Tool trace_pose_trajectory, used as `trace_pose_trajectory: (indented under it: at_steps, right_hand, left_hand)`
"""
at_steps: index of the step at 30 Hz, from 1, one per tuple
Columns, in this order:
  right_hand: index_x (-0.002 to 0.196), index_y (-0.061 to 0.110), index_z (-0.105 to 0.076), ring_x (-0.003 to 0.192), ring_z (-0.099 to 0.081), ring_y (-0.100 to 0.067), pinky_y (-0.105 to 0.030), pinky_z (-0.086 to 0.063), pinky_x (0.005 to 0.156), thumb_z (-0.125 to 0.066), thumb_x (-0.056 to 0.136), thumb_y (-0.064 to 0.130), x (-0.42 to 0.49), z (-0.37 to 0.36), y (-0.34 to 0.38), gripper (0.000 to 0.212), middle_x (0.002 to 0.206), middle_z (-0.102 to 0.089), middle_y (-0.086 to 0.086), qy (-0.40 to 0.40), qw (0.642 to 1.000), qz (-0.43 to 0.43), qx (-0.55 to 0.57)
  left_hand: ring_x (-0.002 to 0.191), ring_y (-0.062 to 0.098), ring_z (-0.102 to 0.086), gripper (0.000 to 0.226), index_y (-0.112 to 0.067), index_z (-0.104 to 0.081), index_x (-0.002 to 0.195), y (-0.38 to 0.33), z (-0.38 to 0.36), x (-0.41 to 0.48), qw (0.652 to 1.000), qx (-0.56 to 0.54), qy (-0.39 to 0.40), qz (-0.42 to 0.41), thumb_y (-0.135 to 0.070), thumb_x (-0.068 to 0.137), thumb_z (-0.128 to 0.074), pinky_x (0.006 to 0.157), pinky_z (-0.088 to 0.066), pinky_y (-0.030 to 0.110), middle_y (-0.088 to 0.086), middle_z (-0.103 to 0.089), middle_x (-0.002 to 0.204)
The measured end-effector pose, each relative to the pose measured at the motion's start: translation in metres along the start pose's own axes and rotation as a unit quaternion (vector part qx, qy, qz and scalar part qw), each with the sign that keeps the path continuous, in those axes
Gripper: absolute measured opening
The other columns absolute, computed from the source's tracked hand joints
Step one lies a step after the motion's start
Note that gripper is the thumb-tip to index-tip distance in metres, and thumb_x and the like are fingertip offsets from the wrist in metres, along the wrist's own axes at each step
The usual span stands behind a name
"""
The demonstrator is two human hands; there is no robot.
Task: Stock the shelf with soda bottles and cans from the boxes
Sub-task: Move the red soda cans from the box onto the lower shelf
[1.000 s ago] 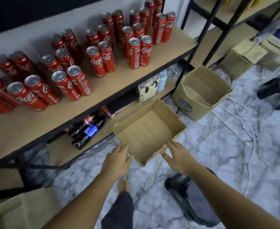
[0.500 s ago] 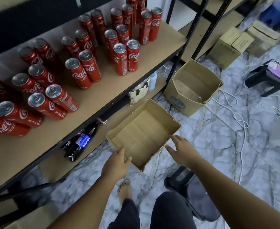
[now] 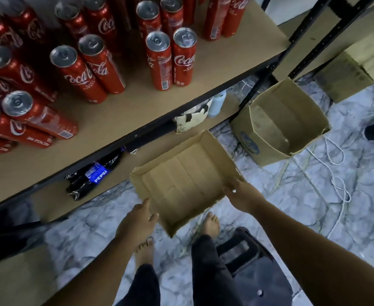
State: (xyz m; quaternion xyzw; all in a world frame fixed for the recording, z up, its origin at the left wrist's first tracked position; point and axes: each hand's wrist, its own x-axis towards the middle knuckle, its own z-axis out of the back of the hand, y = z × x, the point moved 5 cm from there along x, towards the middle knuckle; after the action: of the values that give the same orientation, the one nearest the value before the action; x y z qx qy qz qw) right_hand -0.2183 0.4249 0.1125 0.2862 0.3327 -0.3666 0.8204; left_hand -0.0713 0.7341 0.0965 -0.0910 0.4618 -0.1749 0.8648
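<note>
Right hand [image 3: 242, 192] grip pinches the near right rim of the empty shallow box [image 3: 181, 180], frame centre on the floor. Left hand [image 3: 138, 219] is open, touching the near left wall, not closed on it. The box looks light, thin, floppy cardboard: take opposite walls. Cans [image 3: 170, 60] stand on the shelf [image 3: 137, 111], upper left; rigid, slick.

Both hands [image 3: 243, 193] grip an empty cardboard box [image 3: 181, 180] beneath red cans [image 3: 159, 60]

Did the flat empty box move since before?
Cannot tell; the camera moved. The flat box sits much as before beside the taller box.
</note>
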Motion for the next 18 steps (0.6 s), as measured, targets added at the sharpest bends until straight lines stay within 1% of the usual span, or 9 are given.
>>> trace_pose_trajectory:
  at_steps: [4, 6, 8, 11, 13, 14, 16, 17, 18]
  right_hand:
    - [0.146, 0.019, -0.043, 0.116, -0.059, -0.036, -0.041, -0.048, 0.094, -0.047, 0.1, 0.039, 0.072, 0.009, -0.038, 0.05, 0.133, -0.06, -0.015, 0.032, 0.999, 0.006, -0.005]
    - [0.152, 0.019, -0.035, 0.115, -0.059, -0.036, -0.046, -0.049, 0.098, -0.047, 0.102, 0.033, 0.105, 0.015, -0.049, 0.053, 0.132, -0.059, -0.016, 0.019, 0.999, 0.022, -0.024]
    - [0.158, 0.024, -0.025, 0.124, -0.054, -0.038, -0.047, -0.045, 0.104, -0.048, 0.101, 0.033, 0.138, 0.019, -0.061, 0.062, 0.141, -0.053, -0.015, -0.008, 1.0, 0.01, -0.021]
    - [0.16, 0.033, -0.019, 0.134, -0.047, -0.036, -0.043, -0.043, 0.105, -0.051, 0.097, 0.049, 0.19, 0.01, -0.084, 0.071, 0.151, -0.045, -0.012, -0.014, 1.0, -0.005, -0.01]
    - [0.157, 0.035, -0.023, 0.132, -0.05, -0.037, -0.044, -0.046, 0.103, -0.043, 0.088, 0.073, 0.227, -0.005, -0.099, 0.082, 0.148, -0.048, -0.012, -0.008, 1.0, 0.002, -0.004]
    - [0.158, 0.033, -0.023, 0.129, -0.052, -0.039, -0.045, -0.047, 0.102, -0.044, 0.087, 0.075, 0.246, -0.013, -0.106, 0.085, 0.146, -0.05, -0.014, -0.004, 1.0, 0.0, 0.003]
    - [0.162, 0.026, -0.012, 0.125, -0.055, -0.041, -0.046, -0.048, 0.099, -0.054, 0.099, 0.046, 0.271, -0.026, -0.109, 0.078, 0.148, -0.049, -0.018, 0.003, 1.0, -0.008, -0.02]
    - [0.162, 0.022, -0.013, 0.123, -0.056, -0.041, -0.046, -0.048, 0.098, -0.056, 0.101, 0.032, 0.282, -0.033, -0.109, 0.075, 0.147, -0.05, -0.02, 0.01, 1.0, -0.011, -0.021]
    - [0.161, 0.017, -0.021, 0.121, -0.056, -0.042, -0.046, -0.045, 0.098, -0.057, 0.102, 0.025, 0.29, -0.04, -0.111, 0.07, 0.144, -0.053, -0.02, 0.012, 1.0, -0.013, -0.004]
  left_hand:
    - [0.127, 0.028, -0.057, 0.068, -0.022, -0.018, 0.16, -0.006, -0.021, 0.044, 0.998, -0.029, -0.022, 0.051, -0.046, 0.104, -0.047, 0.097, -0.051, 0.038, 0.011, -0.051, 0.147]
    - [0.12, 0.029, -0.061, 0.067, -0.017, -0.021, 0.159, -0.006, -0.03, 0.069, 0.996, -0.04, -0.029, 0.076, -0.044, 0.104, -0.049, 0.091, -0.052, 0.037, 0.015, -0.058, 0.139]
    - [0.118, 0.032, -0.063, 0.069, -0.014, -0.018, 0.16, 0.0, -0.042, 0.095, 0.992, -0.059, -0.037, 0.102, -0.04, 0.105, -0.051, 0.088, -0.051, 0.036, 0.019, -0.059, 0.137]
    - [0.122, 0.036, -0.059, 0.079, -0.013, -0.006, 0.162, 0.022, -0.062, 0.13, 0.983, -0.082, -0.066, 0.15, -0.041, 0.103, -0.053, 0.093, -0.051, 0.04, 0.022, -0.052, 0.144]
    - [0.124, 0.041, -0.057, 0.084, -0.011, -0.002, 0.161, 0.038, -0.079, 0.148, 0.973, -0.099, -0.092, 0.188, -0.041, 0.102, -0.053, 0.096, -0.051, 0.045, 0.024, -0.045, 0.148]
    - [0.125, 0.043, -0.056, 0.089, -0.012, 0.004, 0.161, 0.046, -0.088, 0.157, 0.965, -0.119, -0.113, 0.206, -0.041, 0.101, -0.056, 0.095, -0.051, 0.048, 0.024, -0.043, 0.15]
    - [0.122, 0.048, -0.057, 0.102, -0.013, 0.014, 0.16, 0.06, -0.103, 0.17, 0.944, -0.152, -0.157, 0.246, -0.041, 0.098, -0.061, 0.091, -0.052, 0.051, 0.027, -0.045, 0.149]
    - [0.119, 0.048, -0.059, 0.104, -0.012, 0.016, 0.159, 0.066, -0.11, 0.176, 0.938, -0.16, -0.166, 0.259, -0.041, 0.097, -0.062, 0.089, -0.052, 0.051, 0.028, -0.05, 0.145]
    - [0.117, 0.048, -0.061, 0.103, -0.012, 0.016, 0.16, 0.072, -0.117, 0.181, 0.935, -0.165, -0.168, 0.267, -0.039, 0.098, -0.062, 0.085, -0.052, 0.05, 0.029, -0.054, 0.141]
